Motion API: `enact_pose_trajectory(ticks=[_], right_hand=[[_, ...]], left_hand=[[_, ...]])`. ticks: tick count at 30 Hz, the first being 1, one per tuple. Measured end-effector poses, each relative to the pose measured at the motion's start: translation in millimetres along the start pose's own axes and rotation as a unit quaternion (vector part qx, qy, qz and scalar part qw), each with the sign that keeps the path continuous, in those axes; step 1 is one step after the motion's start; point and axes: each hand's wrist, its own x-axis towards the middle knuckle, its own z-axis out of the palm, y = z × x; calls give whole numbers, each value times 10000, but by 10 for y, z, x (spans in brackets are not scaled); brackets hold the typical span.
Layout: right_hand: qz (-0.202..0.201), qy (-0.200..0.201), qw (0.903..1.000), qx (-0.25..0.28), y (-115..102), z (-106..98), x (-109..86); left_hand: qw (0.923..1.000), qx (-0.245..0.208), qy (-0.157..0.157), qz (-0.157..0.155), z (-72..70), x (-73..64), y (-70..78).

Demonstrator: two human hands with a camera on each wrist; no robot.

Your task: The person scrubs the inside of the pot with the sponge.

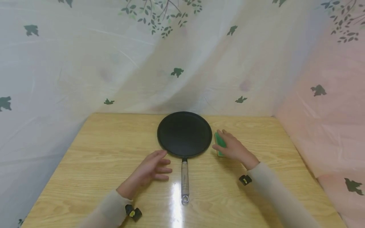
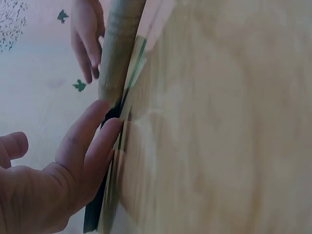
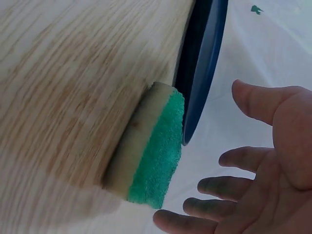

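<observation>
A flat black pan (image 1: pixel 184 134) lies on the wooden table, its wooden handle (image 1: pixel 185 179) pointing toward me. Just right of the pan is a sponge (image 3: pixel 157 151) with a green scouring top and a pale yellowish body. My right hand (image 1: pixel 232 147) hovers over the sponge, partly covering it in the head view. In the right wrist view its fingers are spread and apart from the sponge. My left hand (image 1: pixel 151 169) is held left of the handle, fingers extended and holding nothing. Whether its fingertips touch the pan cannot be told.
The wooden table (image 1: pixel 114 139) reaches back to a pale hanging sheet (image 1: pixel 128 63) printed with green birds and leafy branches. A pinkish sheet (image 1: pixel 319 126) hangs along the right side. Dark wrist bands show at both sleeves.
</observation>
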Motion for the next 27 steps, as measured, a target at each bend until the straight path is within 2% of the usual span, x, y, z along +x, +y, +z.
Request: enact_pose_trajectory(ticks=[7,16,23,27], right_hand=[[-47,-219,9997,17,14,38,62],[-106,-358,9993,31,61,70,106],[-214,-362,9991,-29,69,86,128],[-243,-383,9989,-70,84,106,148]], left_hand=[[9992,-257,-298,-93,198,17,-144],[9994,-193,-290,-42,393,41,-179],[9982,566,-109,151,499,58,-182],[9965,759,-115,338,524,50,-196]])
